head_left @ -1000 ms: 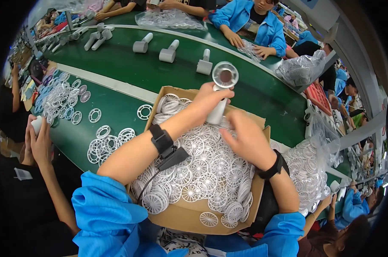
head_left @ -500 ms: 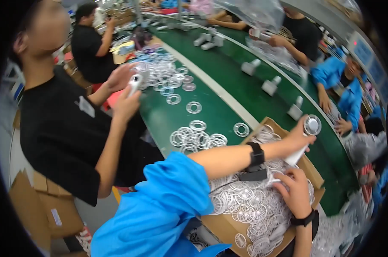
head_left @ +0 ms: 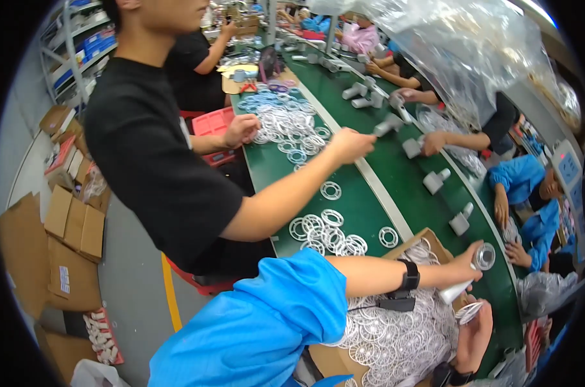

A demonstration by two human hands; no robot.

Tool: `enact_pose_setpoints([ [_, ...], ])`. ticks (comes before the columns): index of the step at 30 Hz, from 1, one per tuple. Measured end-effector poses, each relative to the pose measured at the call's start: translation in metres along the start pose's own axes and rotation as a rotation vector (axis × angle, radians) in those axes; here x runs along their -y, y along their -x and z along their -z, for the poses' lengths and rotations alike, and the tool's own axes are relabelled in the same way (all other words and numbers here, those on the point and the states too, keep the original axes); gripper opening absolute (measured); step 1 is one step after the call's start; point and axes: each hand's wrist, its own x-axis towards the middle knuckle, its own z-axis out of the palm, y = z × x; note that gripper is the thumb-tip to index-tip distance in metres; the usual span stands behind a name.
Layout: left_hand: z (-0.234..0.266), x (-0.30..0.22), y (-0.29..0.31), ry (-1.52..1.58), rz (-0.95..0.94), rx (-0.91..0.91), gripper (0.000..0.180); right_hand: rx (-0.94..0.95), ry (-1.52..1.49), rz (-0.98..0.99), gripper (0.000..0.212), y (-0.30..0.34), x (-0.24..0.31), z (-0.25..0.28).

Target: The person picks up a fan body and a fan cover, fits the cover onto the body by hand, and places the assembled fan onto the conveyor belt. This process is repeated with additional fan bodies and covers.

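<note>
My left hand [head_left: 463, 266] is closed round a white handheld fan [head_left: 484, 257], its round head facing up and its handle pointing down toward me. Just below it, my right hand [head_left: 478, 338] pinches a white round slatted grille [head_left: 468, 313], perhaps more than one. The grille is close to the fan handle, though I cannot tell whether they touch. Under my left forearm, an open cardboard box [head_left: 326, 361] holds a heap of white spoked grilles [head_left: 396, 335].
White rings [head_left: 334, 238] lie on the green table [head_left: 286, 226] left of the box. Past a pale divider [head_left: 376, 184], several grey-white fan bodies [head_left: 436, 182] stand on a green belt [head_left: 402, 174]. At my left, a co-worker's hand [head_left: 352, 145] grips a fan body over the belt.
My right hand has come up out of the heap with a grille, toward the fan. My left hand still holds the fan. The co-worker's arm has stretched to the belt. The view has shifted.
</note>
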Motion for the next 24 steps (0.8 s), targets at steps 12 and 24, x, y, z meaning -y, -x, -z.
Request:
enact_pose_setpoints([
  [12, -0.001, -0.03, 0.022, -0.016, 0.144, 0.063, 0.091, -0.082, -0.295, -0.02, 0.021, -0.005, -0.039, 0.049],
  [24, -0.002, -0.034, 0.014, -0.495, -0.299, 0.247, 0.09, -0.205, -0.062, 0.161, 0.023, -0.025, -0.038, 0.019],
])
